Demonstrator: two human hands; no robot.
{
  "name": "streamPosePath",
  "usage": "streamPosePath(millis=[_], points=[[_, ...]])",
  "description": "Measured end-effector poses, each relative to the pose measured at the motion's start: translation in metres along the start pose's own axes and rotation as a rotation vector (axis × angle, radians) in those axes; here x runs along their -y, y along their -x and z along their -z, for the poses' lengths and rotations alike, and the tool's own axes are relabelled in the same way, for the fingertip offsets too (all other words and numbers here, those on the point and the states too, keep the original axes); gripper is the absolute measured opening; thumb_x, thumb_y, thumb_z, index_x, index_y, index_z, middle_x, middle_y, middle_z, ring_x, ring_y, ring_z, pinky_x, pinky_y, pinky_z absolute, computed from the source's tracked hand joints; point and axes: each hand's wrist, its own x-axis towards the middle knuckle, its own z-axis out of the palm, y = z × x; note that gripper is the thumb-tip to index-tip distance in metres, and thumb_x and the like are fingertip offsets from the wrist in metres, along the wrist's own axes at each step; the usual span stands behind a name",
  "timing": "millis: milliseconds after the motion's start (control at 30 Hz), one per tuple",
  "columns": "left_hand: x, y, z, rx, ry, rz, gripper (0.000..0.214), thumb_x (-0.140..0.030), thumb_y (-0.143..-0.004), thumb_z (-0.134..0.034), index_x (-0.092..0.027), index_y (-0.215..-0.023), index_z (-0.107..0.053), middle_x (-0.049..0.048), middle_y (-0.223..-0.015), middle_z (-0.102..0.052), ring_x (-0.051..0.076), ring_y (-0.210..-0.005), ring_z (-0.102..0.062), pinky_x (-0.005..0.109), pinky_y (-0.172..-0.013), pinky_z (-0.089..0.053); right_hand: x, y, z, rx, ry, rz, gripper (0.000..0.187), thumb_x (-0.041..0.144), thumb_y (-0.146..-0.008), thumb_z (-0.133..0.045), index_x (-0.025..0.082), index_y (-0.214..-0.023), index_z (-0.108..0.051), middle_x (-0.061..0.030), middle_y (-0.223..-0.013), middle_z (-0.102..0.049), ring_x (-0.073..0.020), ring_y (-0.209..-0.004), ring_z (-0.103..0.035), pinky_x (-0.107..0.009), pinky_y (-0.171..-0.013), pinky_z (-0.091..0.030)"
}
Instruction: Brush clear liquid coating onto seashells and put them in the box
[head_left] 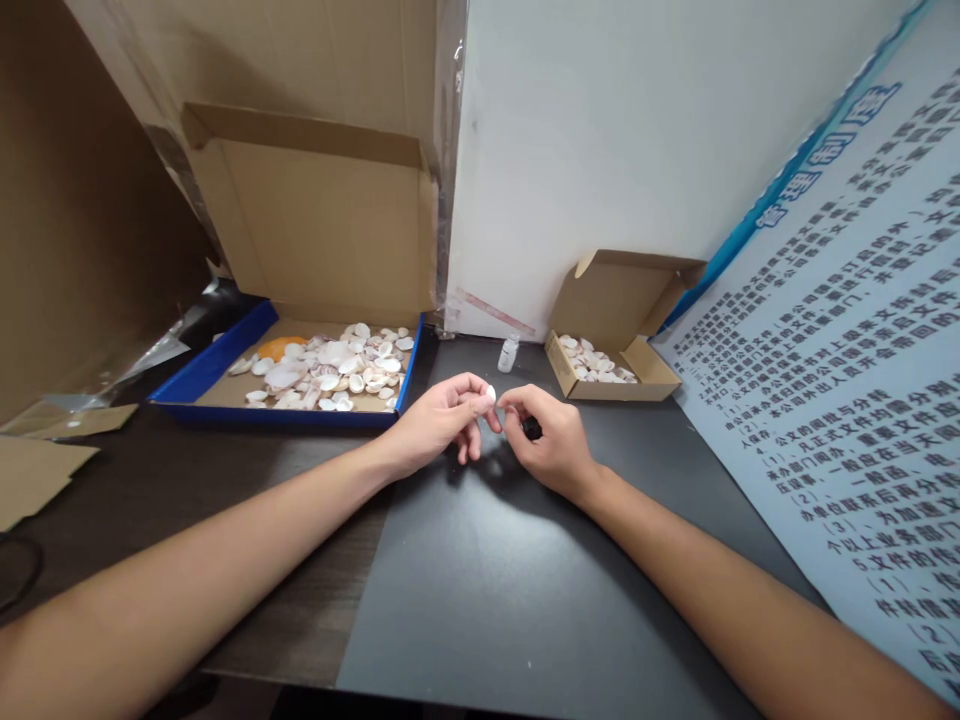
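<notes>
Between the thumb and forefinger of my left hand (450,418) is a small white seashell (491,394), its other fingers loosely curled. My right hand (549,436) faces it just to the right, thumb and forefinger bent close to the shell. A small black object (532,428) shows inside the curled fingers of that hand; most of it is hidden, and I cannot make out its kind. Beyond both hands, a small clear bottle (508,354) with a white label stands upright on the dark mat (450,580).
At the left, a blue-edged cardboard box (169,400) with its lid raised holds many seashells (330,375) and something orange (281,348). A smaller open carton (626,388) of shells (596,360) stands at the back right. A printed board (847,300) leans along the right side.
</notes>
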Motion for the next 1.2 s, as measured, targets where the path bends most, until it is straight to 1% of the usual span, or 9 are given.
streamPosePath(millis=[67, 233, 400, 500, 633, 767, 1000, 1100, 1200], points=[[-0.001, 0.000, 0.000, -0.005, 0.051, 0.018, 0.029, -0.041, -0.084, -0.063, -0.019, -0.092, -0.047, -0.0017, -0.078, -0.063, 0.008, -0.046, -0.058, 0.018, -0.039, -0.043, -0.003, 0.001, -0.001, -0.004, 0.006, -0.016, 0.014, 0.014, -0.085, -0.049, 0.021, -0.090, -0.060, -0.0006, -0.080, -0.065, -0.0123, -0.066, -0.058, -0.023, -0.062, -0.044], [-0.002, 0.000, 0.001, -0.025, 0.125, 0.040, 0.025, -0.035, -0.084, -0.064, -0.018, -0.090, -0.048, -0.0016, -0.075, -0.063, 0.006, -0.045, -0.057, 0.016, -0.040, -0.042, -0.004, 0.001, -0.001, -0.007, 0.040, -0.071, 0.006, 0.022, -0.086, -0.055, 0.020, -0.087, -0.061, -0.0001, -0.077, -0.064, -0.0129, -0.065, -0.057, -0.024, -0.063, -0.043], [-0.003, 0.001, 0.002, 0.045, 0.193, 0.107, 0.020, -0.033, -0.084, -0.063, -0.017, -0.086, -0.051, -0.0033, -0.064, -0.059, 0.006, -0.044, -0.053, 0.017, -0.043, -0.043, -0.001, 0.000, 0.000, 0.031, 0.014, -0.060, 0.013, 0.027, -0.092, -0.052, 0.020, -0.091, -0.063, -0.0013, -0.079, -0.066, -0.0131, -0.067, -0.058, -0.024, -0.065, -0.044], [-0.005, 0.003, 0.002, 0.049, 0.206, 0.116, 0.020, -0.031, -0.082, -0.065, -0.016, -0.084, -0.052, -0.0033, -0.063, -0.058, 0.006, -0.046, -0.051, 0.017, -0.046, -0.043, -0.001, 0.000, -0.001, 0.019, 0.010, -0.041, 0.012, 0.027, -0.092, -0.054, 0.020, -0.091, -0.063, -0.0011, -0.079, -0.066, -0.0127, -0.067, -0.057, -0.024, -0.064, -0.044], [-0.007, 0.003, 0.001, 0.034, 0.200, 0.127, 0.019, -0.030, -0.082, -0.064, -0.016, -0.084, -0.052, -0.0037, -0.061, -0.056, 0.005, -0.048, -0.047, 0.017, -0.046, -0.041, 0.000, -0.001, 0.001, -0.022, -0.012, -0.017, 0.006, 0.021, -0.091, -0.054, 0.020, -0.092, -0.060, 0.0005, -0.074, -0.061, -0.0118, -0.063, -0.055, -0.023, -0.060, -0.042], [-0.005, 0.001, 0.003, -0.013, 0.200, 0.128, 0.016, -0.029, -0.082, -0.063, -0.017, -0.083, -0.053, -0.0045, -0.058, -0.052, 0.005, -0.047, -0.043, 0.016, -0.044, -0.036, 0.005, 0.000, 0.006, -0.105, -0.145, 0.074, 0.013, 0.011, -0.088, -0.048, 0.021, -0.093, -0.053, 0.0018, -0.073, -0.055, -0.0105, -0.058, -0.049, -0.023, -0.056, -0.041], [-0.001, -0.001, 0.006, 0.013, 0.188, 0.119, 0.021, -0.032, -0.081, -0.067, -0.017, -0.087, -0.054, -0.0053, -0.058, -0.051, 0.005, -0.045, -0.041, 0.016, -0.043, -0.029, 0.009, 0.004, 0.006, 0.007, -0.246, 0.243, 0.022, 0.004, -0.082, -0.045, 0.023, -0.093, -0.049, 0.0019, -0.074, -0.051, -0.0117, -0.061, -0.046, -0.024, -0.059, -0.041], [-0.003, 0.000, 0.005, 0.013, 0.179, 0.107, 0.024, -0.033, -0.078, -0.070, -0.017, -0.087, -0.056, -0.0055, -0.057, -0.050, 0.004, -0.045, -0.039, 0.016, -0.042, -0.027, 0.009, 0.004, 0.006, 0.051, -0.270, 0.236, 0.022, 0.003, -0.080, -0.045, 0.023, -0.090, -0.048, 0.0021, -0.072, -0.048, -0.0121, -0.061, -0.044, -0.024, -0.058, -0.041], [-0.005, 0.000, 0.005, 0.011, 0.186, 0.104, 0.025, -0.034, -0.076, -0.072, -0.016, -0.086, -0.057, -0.0057, -0.055, -0.050, 0.004, -0.044, -0.037, 0.016, -0.042, -0.026, 0.007, 0.003, 0.005, 0.003, -0.243, 0.178, 0.021, 0.003, -0.080, -0.045, 0.022, -0.089, -0.048, 0.0002, -0.078, -0.049, -0.0131, -0.066, -0.046, -0.026, -0.061, -0.041]])
